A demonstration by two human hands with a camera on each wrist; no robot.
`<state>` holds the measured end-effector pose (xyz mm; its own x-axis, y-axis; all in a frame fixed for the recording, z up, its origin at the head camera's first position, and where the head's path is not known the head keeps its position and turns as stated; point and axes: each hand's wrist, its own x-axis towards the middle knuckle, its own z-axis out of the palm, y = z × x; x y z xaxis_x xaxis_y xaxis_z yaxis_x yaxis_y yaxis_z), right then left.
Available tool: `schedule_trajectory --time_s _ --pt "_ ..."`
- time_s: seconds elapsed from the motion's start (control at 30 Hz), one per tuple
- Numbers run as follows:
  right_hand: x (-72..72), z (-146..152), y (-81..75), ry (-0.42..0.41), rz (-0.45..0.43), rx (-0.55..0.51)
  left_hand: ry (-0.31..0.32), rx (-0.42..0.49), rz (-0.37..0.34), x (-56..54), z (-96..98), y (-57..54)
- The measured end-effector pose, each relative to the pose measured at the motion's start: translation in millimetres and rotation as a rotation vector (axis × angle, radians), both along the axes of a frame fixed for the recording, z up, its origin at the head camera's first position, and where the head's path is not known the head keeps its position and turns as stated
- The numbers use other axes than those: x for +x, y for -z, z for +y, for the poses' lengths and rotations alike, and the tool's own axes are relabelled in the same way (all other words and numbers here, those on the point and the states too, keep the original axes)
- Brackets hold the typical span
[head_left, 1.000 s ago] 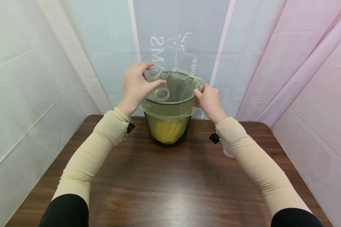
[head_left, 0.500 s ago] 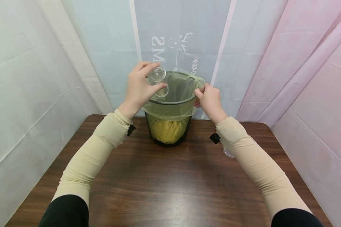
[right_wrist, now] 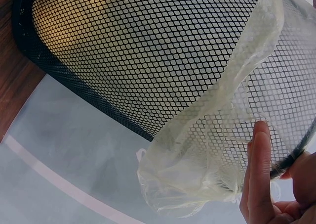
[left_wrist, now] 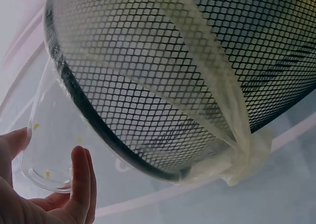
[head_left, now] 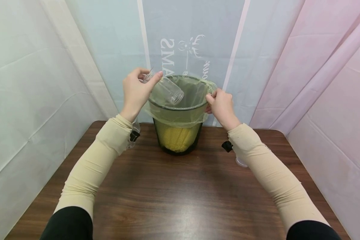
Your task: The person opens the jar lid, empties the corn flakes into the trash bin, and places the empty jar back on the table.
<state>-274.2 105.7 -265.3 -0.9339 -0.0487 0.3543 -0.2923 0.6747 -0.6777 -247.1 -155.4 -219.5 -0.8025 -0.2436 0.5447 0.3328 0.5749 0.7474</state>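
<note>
My left hand grips a clear jar near its base, above the mouth of the wastebasket. The jar is tilted, its open threaded end pointing down and right into the basket. A few small yellow bits cling to the jar wall in the left wrist view. The black mesh wastebasket stands upright, lined with a pale green bin bag folded over the rim. A yellow mass shows through the mesh at its bottom. My right hand pinches the rim and bag on the right side.
The basket stands near the back edge of a dark wooden table. A clear round object lies partly behind the right forearm. Another clear object shows beside the left wrist. Fabric curtains hang behind and on both sides.
My left hand has turned and drawn slightly left, swinging the jar from facing its base toward me to lying slanted with its mouth down right. The right hand has stayed at the rim.
</note>
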Motion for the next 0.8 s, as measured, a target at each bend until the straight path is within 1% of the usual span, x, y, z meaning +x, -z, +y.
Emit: schedule_trajectory --time_s 0.1,0.17,0.27,0.33,0.43,0.57,0.63,0.7,0.8 --pt "-0.5 0.2 0.1 -0.001 0.007 0.000 -0.031 -0.046 0.028 2.1 -0.3 -2.3" --pt "-0.2 0.4 0.0 -0.002 0.007 0.008 -0.038 -0.063 0.055 5.5 -0.7 -6.0" --pt "0.5 0.3 -0.6 -0.011 -0.009 0.007 -0.013 -0.036 0.101 11.6 -2.0 -13.9" --pt "0.8 0.2 -1.0 -0.018 -0.014 0.002 0.009 -0.008 0.120 14.2 -3.2 -18.1" --pt "-0.2 0.8 -1.0 -0.020 -0.008 -0.008 0.009 -0.070 0.146 13.4 -4.0 -19.1" --pt "-1.1 1.9 -0.7 -0.021 -0.003 -0.007 -0.007 -0.189 0.157 10.6 -3.8 -13.9" --pt "-0.8 2.0 -0.6 -0.023 -0.007 -0.004 0.001 -0.175 0.142 10.1 -3.8 -11.7" --pt "-0.5 2.1 -0.7 -0.026 -0.010 -0.008 0.011 -0.137 0.112 9.8 -3.5 -10.4" --pt "-0.1 2.2 -0.9 -0.027 -0.014 -0.014 0.041 -0.042 0.076 8.6 -3.7 -9.0"
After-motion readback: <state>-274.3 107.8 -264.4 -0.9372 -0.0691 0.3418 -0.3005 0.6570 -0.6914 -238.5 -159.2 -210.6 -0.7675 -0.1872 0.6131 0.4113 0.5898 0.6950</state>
